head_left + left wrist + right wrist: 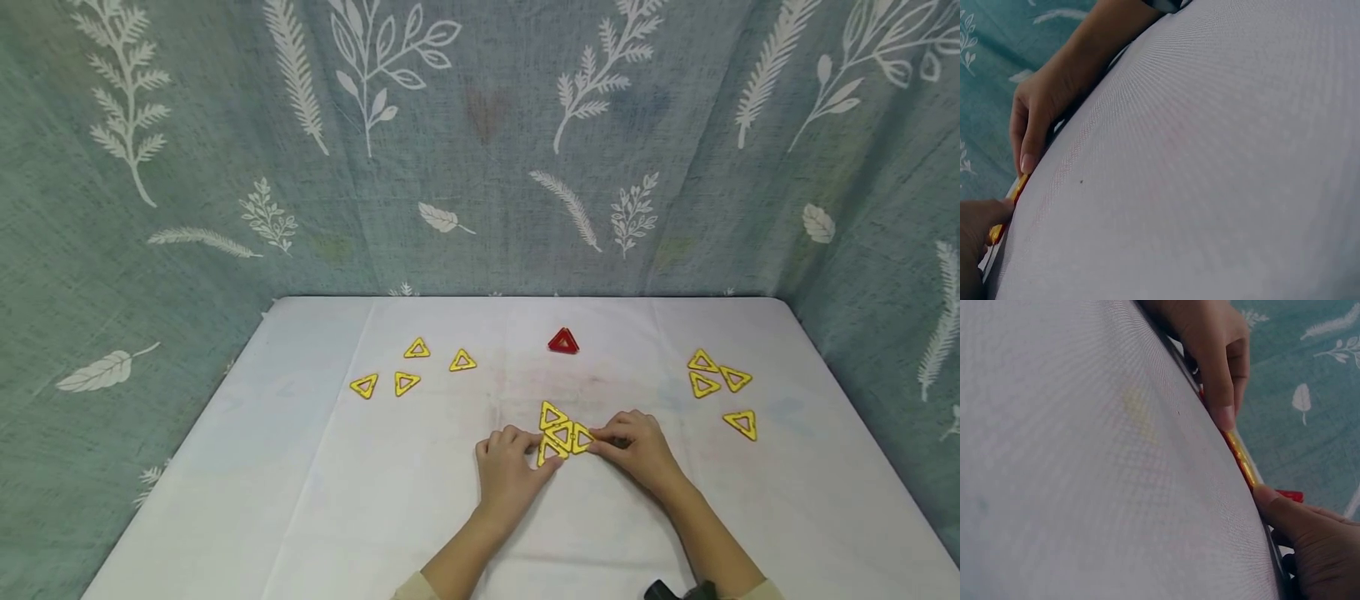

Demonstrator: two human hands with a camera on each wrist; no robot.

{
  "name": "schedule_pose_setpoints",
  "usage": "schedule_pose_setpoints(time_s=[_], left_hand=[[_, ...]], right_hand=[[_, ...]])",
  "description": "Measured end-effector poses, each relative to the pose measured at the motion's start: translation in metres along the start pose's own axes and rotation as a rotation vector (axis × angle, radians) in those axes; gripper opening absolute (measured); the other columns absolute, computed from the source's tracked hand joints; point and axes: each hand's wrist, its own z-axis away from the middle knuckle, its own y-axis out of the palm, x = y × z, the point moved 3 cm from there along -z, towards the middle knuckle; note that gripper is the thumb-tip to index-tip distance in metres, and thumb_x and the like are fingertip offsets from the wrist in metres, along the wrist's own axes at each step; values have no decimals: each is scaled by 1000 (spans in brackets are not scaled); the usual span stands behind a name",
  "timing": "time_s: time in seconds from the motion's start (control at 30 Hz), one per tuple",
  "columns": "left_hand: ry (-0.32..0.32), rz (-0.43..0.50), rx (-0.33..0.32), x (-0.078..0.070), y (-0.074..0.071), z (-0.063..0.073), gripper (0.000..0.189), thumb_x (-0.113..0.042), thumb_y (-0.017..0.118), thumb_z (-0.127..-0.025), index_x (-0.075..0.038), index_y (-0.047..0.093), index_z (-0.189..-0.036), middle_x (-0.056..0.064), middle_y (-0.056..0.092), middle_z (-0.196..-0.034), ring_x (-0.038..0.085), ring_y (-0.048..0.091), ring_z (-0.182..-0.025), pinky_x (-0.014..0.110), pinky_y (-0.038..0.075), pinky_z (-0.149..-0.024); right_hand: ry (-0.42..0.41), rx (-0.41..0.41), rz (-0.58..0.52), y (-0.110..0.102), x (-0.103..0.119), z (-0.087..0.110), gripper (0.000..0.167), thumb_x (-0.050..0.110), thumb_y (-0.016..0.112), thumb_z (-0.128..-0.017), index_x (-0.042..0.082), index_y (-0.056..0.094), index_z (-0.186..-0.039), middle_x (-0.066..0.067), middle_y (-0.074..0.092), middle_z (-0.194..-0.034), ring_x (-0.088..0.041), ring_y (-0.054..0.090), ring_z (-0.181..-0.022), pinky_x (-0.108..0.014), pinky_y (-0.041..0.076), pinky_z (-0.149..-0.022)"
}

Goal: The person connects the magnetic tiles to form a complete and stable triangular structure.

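Yellow hollow tri tiles (572, 438), 4 abutting; L hand (510, 468), R hand (642, 450) pinch edges.

Across the back, a grey-green curtain (513, 179) hangs wide, wrapping round both sides! White leafy sprigs (124, 79) run along its upper part, a feather print (294, 67) slants down among them, and a pale leaf (437, 218) sits lower, near the middle. There's a faint brownish patch (486, 115) too! Below, the white tablecloth (375, 517) spreads out, carrying faint pinkish smudges (592, 382).
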Motion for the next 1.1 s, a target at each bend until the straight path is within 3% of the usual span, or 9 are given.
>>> schedule_pose_setpoints(time_s=[0.37,0.57,0.77,0.9,1.1], left_hand=[[-24,11,19,1,0,-2,57,-49,77,-70,-13,66,-114,-3,53,-92,16,48,-85,35,31,-77],[-35,82,59,7,-2,-4,43,-38,72,-80,-13,66,-115,-2,53,-99,16,46,-88,34,30,-77],[-23,22,95,14,-3,-7,45,-38,69,-83,-10,65,-118,2,50,-110,21,42,-98,37,29,-79],[0,-9,158,21,-2,-10,53,-46,66,-84,-14,61,-125,3,47,-115,22,40,-101,37,27,-81],[28,36,224,27,-3,-14,52,-50,68,-80,-22,63,-125,-1,46,-115,19,38,-103,37,28,-83]], right_hand=[[14,8,-10,-1,-1,1,21,16,85,-64,13,78,-83,14,61,-72,-3,47,-70,-25,31,-67],[15,67,-43,0,1,1,19,17,84,-65,15,78,-83,16,62,-72,-2,47,-72,-26,30,-70],[32,127,-51,0,2,2,18,20,83,-68,17,78,-85,17,62,-74,-2,47,-72,-29,30,-73],[17,154,-39,-1,2,2,19,22,83,-68,18,78,-86,17,62,-75,-1,46,-73,-30,30,-73],[-38,169,-62,-3,1,2,20,22,82,-68,18,78,-87,17,65,-76,0,45,-72,-28,29,-71]])
